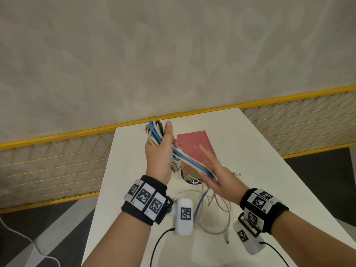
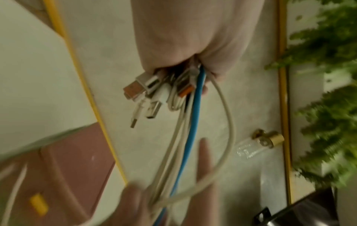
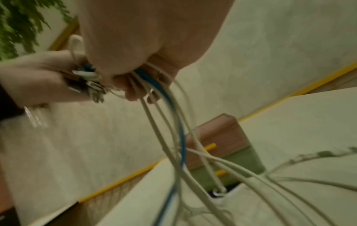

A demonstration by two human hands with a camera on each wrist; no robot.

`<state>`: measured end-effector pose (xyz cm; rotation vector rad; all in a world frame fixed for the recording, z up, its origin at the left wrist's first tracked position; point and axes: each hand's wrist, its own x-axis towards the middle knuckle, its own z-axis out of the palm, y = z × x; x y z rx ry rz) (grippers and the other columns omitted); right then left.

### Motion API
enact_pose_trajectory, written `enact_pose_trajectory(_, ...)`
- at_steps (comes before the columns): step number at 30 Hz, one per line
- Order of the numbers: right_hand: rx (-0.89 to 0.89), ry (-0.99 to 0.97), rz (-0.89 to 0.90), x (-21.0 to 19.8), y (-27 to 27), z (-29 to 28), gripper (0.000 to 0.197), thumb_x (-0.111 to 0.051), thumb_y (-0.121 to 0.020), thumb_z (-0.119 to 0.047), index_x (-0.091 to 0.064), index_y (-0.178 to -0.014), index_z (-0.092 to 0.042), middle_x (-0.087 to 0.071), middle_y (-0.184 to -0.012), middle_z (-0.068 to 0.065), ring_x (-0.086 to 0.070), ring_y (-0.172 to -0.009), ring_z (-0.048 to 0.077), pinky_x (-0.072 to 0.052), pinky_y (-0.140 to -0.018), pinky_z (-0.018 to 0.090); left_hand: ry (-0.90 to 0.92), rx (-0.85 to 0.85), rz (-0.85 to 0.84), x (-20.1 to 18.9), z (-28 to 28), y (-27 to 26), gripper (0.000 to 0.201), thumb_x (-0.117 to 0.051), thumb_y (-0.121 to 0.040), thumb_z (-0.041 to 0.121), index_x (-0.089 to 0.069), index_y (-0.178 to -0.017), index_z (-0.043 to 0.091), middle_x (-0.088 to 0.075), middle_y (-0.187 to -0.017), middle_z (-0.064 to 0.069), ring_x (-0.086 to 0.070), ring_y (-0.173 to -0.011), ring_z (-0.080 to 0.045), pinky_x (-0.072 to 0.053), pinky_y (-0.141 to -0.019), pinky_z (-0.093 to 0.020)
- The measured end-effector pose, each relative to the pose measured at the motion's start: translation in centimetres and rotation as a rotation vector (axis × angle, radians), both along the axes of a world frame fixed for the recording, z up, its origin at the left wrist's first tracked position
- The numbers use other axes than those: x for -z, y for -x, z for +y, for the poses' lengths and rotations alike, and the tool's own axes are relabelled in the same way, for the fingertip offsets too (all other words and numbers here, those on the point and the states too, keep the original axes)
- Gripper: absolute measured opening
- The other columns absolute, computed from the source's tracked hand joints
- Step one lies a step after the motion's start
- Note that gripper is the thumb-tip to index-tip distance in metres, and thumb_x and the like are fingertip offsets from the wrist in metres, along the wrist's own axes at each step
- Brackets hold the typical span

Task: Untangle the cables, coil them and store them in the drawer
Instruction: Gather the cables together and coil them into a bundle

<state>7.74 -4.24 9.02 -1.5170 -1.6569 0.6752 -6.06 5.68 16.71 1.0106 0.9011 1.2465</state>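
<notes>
Both hands are up over the white surface (image 1: 260, 143) with the cable bundle (image 1: 185, 157) stretched between them. The left hand (image 1: 159, 151) is wrapped tight round the looped end of the bundle, thumb lying up along the loops, which stick out above the fist in white, blue and black. From the left wrist view you can see a bunch of USB plugs (image 2: 152, 91) poking out under that fist, a mix of white and metal ends, one with an orange insert.

The right hand (image 1: 221, 178) has the other end of the bundle caught in its curled lower fingers, while two fingers point straight out toward the pink box. The blue cable (image 2: 193, 130) runs right down the middle of the strands, with whitish ones on both sides.

Below the right hand the loose tails (image 1: 213, 209) hang down and sprawl on the surface in messy loops, so that part is not coiled yet. One plug end (image 1: 227, 241) lies near the close edge.

The pink box (image 1: 194, 145), with a green layer under it and little yellow handles in the right wrist view, sits on the surface just behind the hands. Can't tell if any drawer is open. Wrist views are pretty blurry.
</notes>
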Motion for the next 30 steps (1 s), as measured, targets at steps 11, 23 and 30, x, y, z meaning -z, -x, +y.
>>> enact_pose_trajectory(11,-0.08,0.116,0.18,-3.8,1.9,2.4,0.082,-0.07,-0.083,-0.033,-0.02,-0.148,-0.03,-0.055,-0.134,0.002,-0.058,-0.114,0.009,-0.048,-0.097,0.027,-0.287,0.024,0.176,-0.5,0.4,0.7,0.037,-0.075,-0.08,0.039,-0.056,-0.075,0.007,-0.05,-0.054,-0.002,-0.05,-0.05,-0.016,-0.05,-0.063,-0.035)
enact_pose_trajectory(23,0.154,0.289,-0.121,-1.1,-1.6,4.8,0.054,-0.071,-0.076,-0.015,-0.05,-0.122,-0.034,-0.066,-0.078,-0.006,-0.065,-0.074,0.024,-0.054,-0.071,0.036,-0.137,0.487,0.167,-0.7,1.4,4.4,0.04,-0.074,-0.082,0.034,-0.058,-0.087,-0.002,-0.031,-0.048,0.002,-0.028,-0.039,-0.015,-0.042,-0.048,-0.027)
enact_pose_trajectory(30,0.321,0.171,-0.303,-2.7,-0.1,6.6,0.059,-0.071,-0.071,-0.008,-0.05,-0.125,-0.02,-0.07,-0.088,0.01,-0.065,-0.077,0.024,-0.055,-0.07,0.036,-0.06,0.576,0.649,2.7,0.4,3.2,0.037,-0.082,-0.075,0.037,-0.055,-0.066,0.013,-0.04,-0.044,0.007,-0.035,-0.039,-0.012,-0.036,-0.047,-0.026)
